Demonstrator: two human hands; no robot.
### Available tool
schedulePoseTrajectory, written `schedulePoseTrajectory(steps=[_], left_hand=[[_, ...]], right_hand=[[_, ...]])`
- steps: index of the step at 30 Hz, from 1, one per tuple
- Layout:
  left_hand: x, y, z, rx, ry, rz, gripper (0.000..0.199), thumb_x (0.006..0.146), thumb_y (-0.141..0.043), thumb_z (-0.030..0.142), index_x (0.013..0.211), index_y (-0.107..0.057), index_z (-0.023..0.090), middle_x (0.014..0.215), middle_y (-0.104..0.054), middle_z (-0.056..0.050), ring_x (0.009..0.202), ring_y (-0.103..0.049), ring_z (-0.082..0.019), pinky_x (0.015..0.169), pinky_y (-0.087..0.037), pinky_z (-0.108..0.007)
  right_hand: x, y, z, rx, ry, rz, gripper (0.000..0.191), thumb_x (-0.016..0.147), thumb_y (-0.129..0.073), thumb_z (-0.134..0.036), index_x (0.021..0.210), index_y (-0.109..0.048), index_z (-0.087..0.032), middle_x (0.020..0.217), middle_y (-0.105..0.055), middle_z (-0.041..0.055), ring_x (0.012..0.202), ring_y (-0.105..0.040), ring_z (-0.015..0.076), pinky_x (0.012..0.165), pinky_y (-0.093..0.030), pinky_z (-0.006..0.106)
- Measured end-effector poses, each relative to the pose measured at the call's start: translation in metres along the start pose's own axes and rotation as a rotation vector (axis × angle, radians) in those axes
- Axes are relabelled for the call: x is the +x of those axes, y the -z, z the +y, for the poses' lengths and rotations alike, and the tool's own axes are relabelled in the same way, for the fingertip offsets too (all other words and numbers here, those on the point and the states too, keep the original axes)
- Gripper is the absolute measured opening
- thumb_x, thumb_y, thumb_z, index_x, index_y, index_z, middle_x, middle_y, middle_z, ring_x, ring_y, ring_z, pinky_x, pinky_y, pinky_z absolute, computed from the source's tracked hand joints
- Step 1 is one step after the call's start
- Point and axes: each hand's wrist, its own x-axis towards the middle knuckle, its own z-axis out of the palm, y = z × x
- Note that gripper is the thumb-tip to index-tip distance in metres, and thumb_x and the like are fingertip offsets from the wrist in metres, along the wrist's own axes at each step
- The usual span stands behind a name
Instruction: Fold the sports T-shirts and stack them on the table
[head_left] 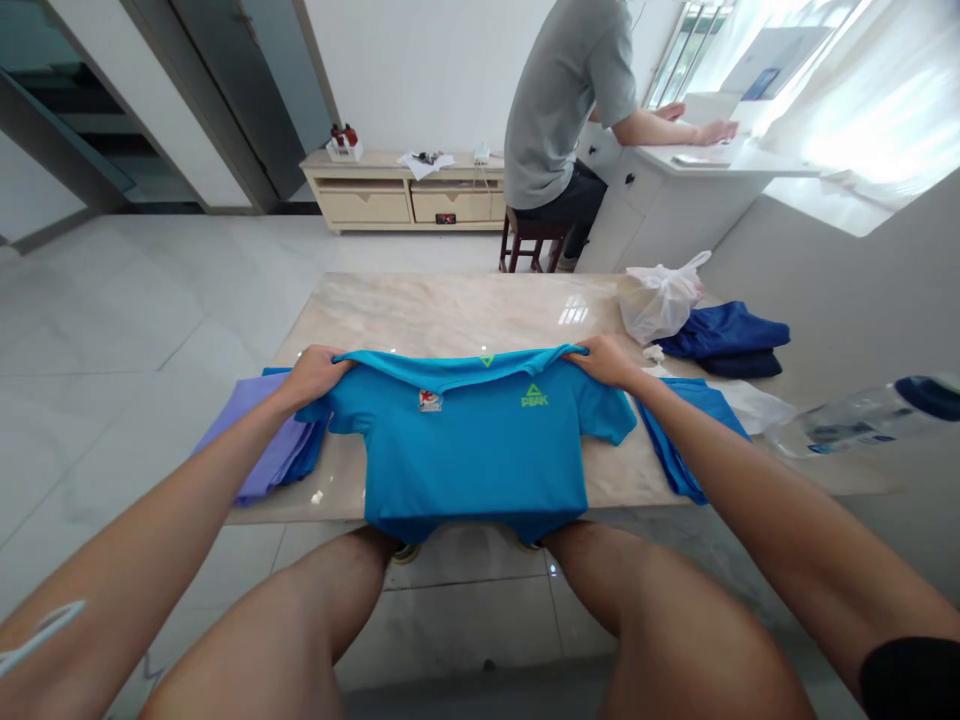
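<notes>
A bright blue T-shirt is spread between the two hands, over the middle of the marble-look desk, its collar edge toward twelve o'clock and its hem reaching past the near edge at six, by the knees. Whether its middle touches the surface cannot be told.

The left hand is closed on the shirt's shoulder at ten o'clock, so from there the shirt stretches away between three and five. The right hand grips the other shoulder at two o'clock, with the shirt running off between seven and nine. The top edge is drawn out between them and folds over at the neckline; a green logo sits on the chest toward the right hand.

At seven to eight o'clock from the left hand lies folded purple cloth. At four o'clock from the right hand is a folded blue garment, and near one to two a white plastic bag, beside dark blue clothing.
</notes>
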Motion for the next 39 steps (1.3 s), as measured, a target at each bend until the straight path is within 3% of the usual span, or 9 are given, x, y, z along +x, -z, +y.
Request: schedulePoseTrajectory(steps=[4, 8, 12, 15, 18, 22, 27, 32, 39], left_hand=[[0.053, -0.022, -0.042, 0.316, 0.106, -0.071, 0.065, 0.081, -0.063, 0.083, 0.048, -0.053, 0.029, 0.049, -0.054, -0.009, 0.061, -0.060, -0.030, 0.062, -0.045, -0.037], [0.066, -0.045, -0.059, 0.546, 0.053, -0.014, 0.054, 0.083, -0.070, 0.079, 0.074, -0.072, 0.026, 0.077, -0.072, -0.020, 0.093, -0.071, -0.045, 0.086, -0.056, -0.054], [0.031, -0.070, -0.029, 0.579, -0.168, 0.104, 0.062, 0.103, -0.050, 0.063, 0.133, -0.075, 0.015, 0.137, -0.071, -0.031, 0.139, -0.060, -0.052, 0.116, -0.047, -0.065], [-0.014, -0.096, 0.003, 0.560, -0.245, -0.023, 0.068, 0.109, -0.041, 0.049, 0.162, -0.057, 0.011, 0.165, -0.059, -0.027, 0.156, -0.051, -0.045, 0.131, -0.035, -0.061], [-0.055, -0.122, 0.020, 0.524, -0.234, -0.109, 0.074, 0.112, -0.037, 0.050, 0.176, -0.041, 0.015, 0.183, -0.041, -0.019, 0.172, -0.033, -0.039, 0.142, -0.019, -0.060], [-0.084, -0.139, 0.023, 0.481, -0.141, -0.179, 0.076, 0.112, -0.032, 0.055, 0.180, -0.037, 0.021, 0.189, -0.028, -0.012, 0.176, -0.022, -0.041, 0.143, -0.012, -0.067], [-0.086, -0.140, 0.024, 0.462, -0.120, -0.146, 0.075, 0.112, -0.033, 0.056, 0.182, -0.035, 0.028, 0.189, -0.027, -0.010, 0.177, -0.019, -0.043, 0.141, -0.013, -0.072], [-0.068, -0.145, 0.027, 0.489, -0.102, -0.183, 0.077, 0.112, -0.031, 0.062, 0.181, -0.034, 0.030, 0.191, -0.022, -0.009, 0.177, -0.012, -0.047, 0.140, -0.009, -0.075], [-0.015, -0.153, 0.031, 0.571, -0.053, -0.210, 0.075, 0.113, -0.028, 0.065, 0.182, -0.031, 0.035, 0.193, -0.014, -0.008, 0.177, -0.006, -0.048, 0.139, -0.007, -0.076]], right_hand=[[0.051, -0.029, 0.012, -0.129, -0.080, -0.024, 0.065, 0.108, -0.052, -0.070, 0.073, -0.073, -0.020, 0.083, -0.078, 0.0152, 0.081, -0.068, 0.0296, 0.070, -0.043, 0.036], [0.075, -0.056, 0.018, -0.273, -0.089, 0.132, 0.033, 0.107, -0.061, -0.045, 0.107, -0.080, -0.017, 0.115, -0.079, 0.0221, 0.109, -0.070, 0.0383, 0.088, -0.051, 0.043], [0.059, -0.077, -0.003, -0.275, 0.011, 0.281, 0.037, 0.106, -0.055, -0.028, 0.134, -0.073, -0.012, 0.135, -0.071, 0.0264, 0.131, -0.061, 0.0443, 0.108, -0.051, 0.056], [0.026, -0.096, -0.033, -0.239, 0.093, 0.251, 0.048, 0.111, -0.046, -0.032, 0.148, -0.068, -0.012, 0.152, -0.065, 0.0264, 0.142, -0.056, 0.0446, 0.119, -0.046, 0.060], [-0.012, -0.118, -0.058, -0.230, 0.143, 0.161, 0.061, 0.114, -0.039, -0.041, 0.167, -0.054, -0.015, 0.177, -0.049, 0.0204, 0.165, -0.039, 0.0404, 0.134, -0.033, 0.058], [-0.051, -0.141, -0.064, -0.212, 0.020, 0.023, 0.073, 0.116, -0.032, -0.050, 0.178, -0.041, -0.013, 0.188, -0.030, 0.0158, 0.176, -0.023, 0.0381, 0.141, -0.022, 0.057], [-0.067, -0.145, -0.052, -0.204, -0.082, 0.052, 0.075, 0.116, -0.031, -0.057, 0.181, -0.036, -0.021, 0.189, -0.024, 0.0117, 0.177, -0.021, 0.0365, 0.142, -0.019, 0.061], [-0.050, -0.139, -0.045, -0.221, -0.083, 0.025, 0.077, 0.116, -0.029, -0.060, 0.183, -0.032, -0.021, 0.191, -0.019, 0.0119, 0.178, -0.017, 0.0362, 0.143, -0.017, 0.060], [0.008, -0.136, -0.025, -0.288, -0.105, -0.014, 0.078, 0.117, -0.023, -0.062, 0.185, -0.024, -0.023, 0.192, -0.013, 0.0089, 0.179, -0.012, 0.0325, 0.143, -0.014, 0.058]])
